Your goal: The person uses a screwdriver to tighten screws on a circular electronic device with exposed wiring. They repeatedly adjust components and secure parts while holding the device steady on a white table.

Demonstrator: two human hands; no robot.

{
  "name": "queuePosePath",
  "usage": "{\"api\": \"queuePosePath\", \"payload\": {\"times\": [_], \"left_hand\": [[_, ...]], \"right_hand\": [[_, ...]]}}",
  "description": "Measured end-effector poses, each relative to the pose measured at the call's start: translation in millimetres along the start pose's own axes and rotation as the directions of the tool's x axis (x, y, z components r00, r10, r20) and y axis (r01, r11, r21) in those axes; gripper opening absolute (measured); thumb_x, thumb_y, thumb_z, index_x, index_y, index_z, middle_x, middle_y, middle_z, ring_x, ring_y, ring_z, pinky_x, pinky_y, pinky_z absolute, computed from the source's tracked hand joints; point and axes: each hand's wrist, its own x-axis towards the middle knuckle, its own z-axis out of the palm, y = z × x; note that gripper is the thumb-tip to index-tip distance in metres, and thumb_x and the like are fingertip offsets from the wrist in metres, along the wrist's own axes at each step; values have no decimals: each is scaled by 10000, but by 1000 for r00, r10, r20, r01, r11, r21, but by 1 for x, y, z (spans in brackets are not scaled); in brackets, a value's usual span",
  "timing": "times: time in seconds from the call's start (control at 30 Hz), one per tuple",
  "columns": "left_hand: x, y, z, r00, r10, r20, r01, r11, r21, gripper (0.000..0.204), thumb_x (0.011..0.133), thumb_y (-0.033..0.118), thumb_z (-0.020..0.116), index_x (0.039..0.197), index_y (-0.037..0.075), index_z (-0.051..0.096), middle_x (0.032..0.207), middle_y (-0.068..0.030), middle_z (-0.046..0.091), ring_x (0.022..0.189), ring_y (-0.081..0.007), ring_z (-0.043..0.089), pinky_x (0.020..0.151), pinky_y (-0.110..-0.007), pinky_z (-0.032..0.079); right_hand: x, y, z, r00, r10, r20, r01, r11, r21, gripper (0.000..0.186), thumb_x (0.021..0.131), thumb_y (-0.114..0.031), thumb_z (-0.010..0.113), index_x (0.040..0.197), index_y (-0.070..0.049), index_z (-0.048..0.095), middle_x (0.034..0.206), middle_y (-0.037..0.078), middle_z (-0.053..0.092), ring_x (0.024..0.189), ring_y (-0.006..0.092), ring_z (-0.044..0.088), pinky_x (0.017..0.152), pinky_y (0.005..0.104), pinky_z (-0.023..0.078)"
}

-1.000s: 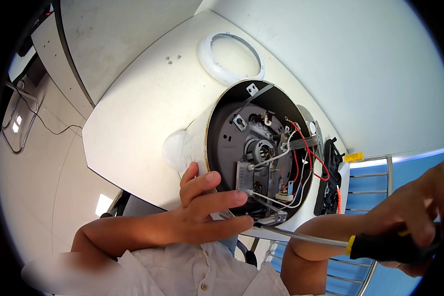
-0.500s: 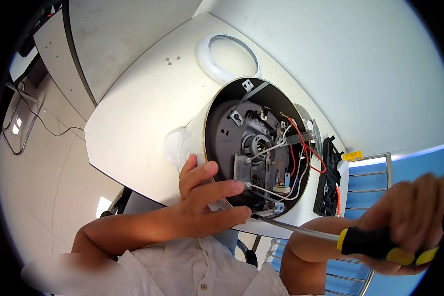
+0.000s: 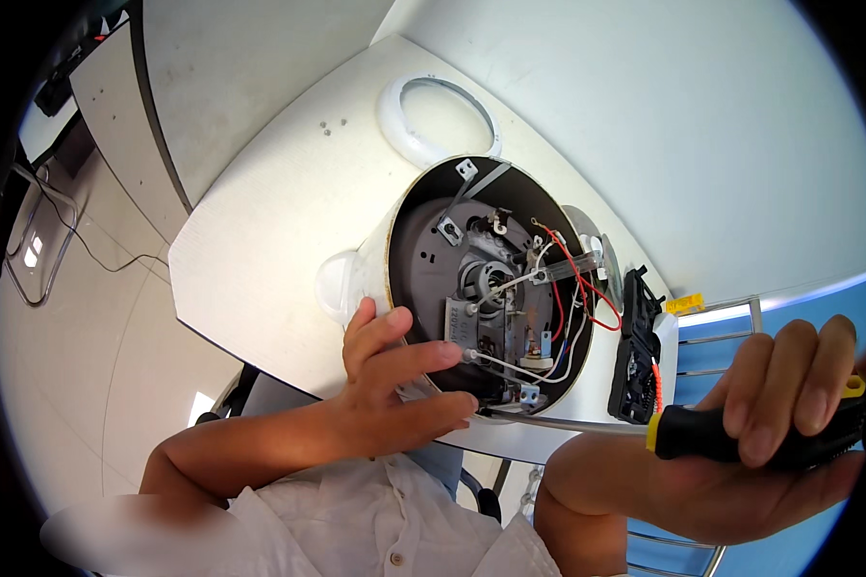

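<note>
An appliance housing (image 3: 373,252), apparently a rice cooker, lies with its open underside facing me, baring a grey metal base, a heating-plate centre, metal brackets and red and white wires (image 3: 601,288). At its near left rim is my left hand (image 3: 390,370), fingers spread, with the fingertips reaching over the edge beside a flat grey part (image 3: 460,325). My right hand (image 3: 775,413) grips a screwdriver (image 3: 693,438) with a black and yellow handle. Its long metal shaft runs left to the near rim, by a small bracket (image 3: 529,396); the tip's exact contact is hidden near my left fingers.
A white ring (image 3: 409,135) and several small screws (image 3: 333,127) lie on the far part of the white table (image 3: 260,231). Right of the housing sits an open black tool case (image 3: 635,356). A pale wall (image 3: 664,144) and metal-railed blue area border the right.
My right hand has shifted its fingers on the handle, and the screwdriver's handle end has risen, so the shaft lies flatter. My left hand stays at the rim.
</note>
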Motion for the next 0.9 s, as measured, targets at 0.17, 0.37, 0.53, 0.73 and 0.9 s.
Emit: {"api": "queuePosePath", "payload": {"times": [0.17, 0.37, 0.53, 0.73, 0.9], "left_hand": [[-1, -3, -4, 999, 15, 40, -15, 1000, 8, 209, 650, 253, 738, 836, 253, 643, 1212, -58, 484, 1263, -315, 280, 1056, -489, 134], [1, -2, -4, 999, 25, 48, -26, 999, 26, 251, 632, 265, 750, 859, 259, 643, 1210, -52, 493, 1255, -319, 289, 1048, -493, 139], [3, -2, -7, 997, 45, 64, -50, 996, 73, 210, 665, 299, 724, 856, 274, 640, 1185, -30, 508, 1237, -303, 309, 1042, -486, 145], [2, 2, -6, 996, 57, 69, -68, 982, 178, 158, 703, 345, 679, 844, 294, 629, 1137, 5, 534, 1213, -272, 331, 1031, -504, 126], [5, 23, -4, 995, 41, 90, -61, 969, 237, 186, 686, 346, 674, 850, 283, 615, 1133, 27, 551, 1210, -266, 346, 1020, -552, 96]], "right_hand": [[10, 14, -9, 992, -32, 119, -7, 951, 310, 264, 811, -42, 561, 1002, 15, 387, 753, 85, 480, 471, 136, 450, 424, 254, 400], [27, 30, -23, 891, -115, 440, -278, 627, 727, 262, 787, 8, 590, 955, -2, 389, 716, 110, 560, 398, 184, 494, 353, 273, 440], [18, 27, -19, 900, -143, 413, -197, 710, 676, 293, 806, -37, 597, 998, 6, 379, 697, 108, 561, 388, 173, 500, 323, 258, 426], [-8, 19, 3, 981, -180, -75, 177, 983, -35, 479, 943, -289, 406, 1260, 47, 283, 845, 60, 442, 509, 76, 397, 459, 212, 345], [4, 20, -24, 993, -96, 74, 67, 944, 322, 438, 913, -248, 441, 1227, 21, 294, 836, 92, 469, 545, 139, 432, 464, 264, 379]]}}
